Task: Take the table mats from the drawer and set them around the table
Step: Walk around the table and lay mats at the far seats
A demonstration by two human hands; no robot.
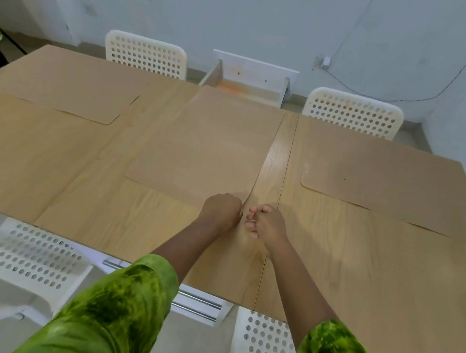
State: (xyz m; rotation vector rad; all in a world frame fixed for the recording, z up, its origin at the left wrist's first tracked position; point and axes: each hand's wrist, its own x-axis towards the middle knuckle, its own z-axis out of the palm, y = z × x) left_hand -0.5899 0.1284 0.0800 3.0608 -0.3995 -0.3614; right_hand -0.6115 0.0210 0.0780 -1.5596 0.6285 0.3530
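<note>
Green sleeves (116, 310) come first, and from them our two bare forearms reach over the near edge of the desk (29, 162). Our left hand (220, 211) is closed in a fist on the near right corner of the middle mat (206, 141), which curls up there. The grip of our right hand (267, 221) is curled with the fingertips pressed together, just beside the left; we cannot tell if it pinches the same corner. We judge that both hands meet at this corner to pull or peel the mat, maybe to separate stacked mats.

Left of the middle mat, at the far side, a second mat (65, 91) lies flat. Right of it, a third mat (377, 181) lies flat also. Behind the middle mat the drawer (246, 82) stands open and looks empty. White chairs (147, 54) stand around; nothing blocks the desk surface.
</note>
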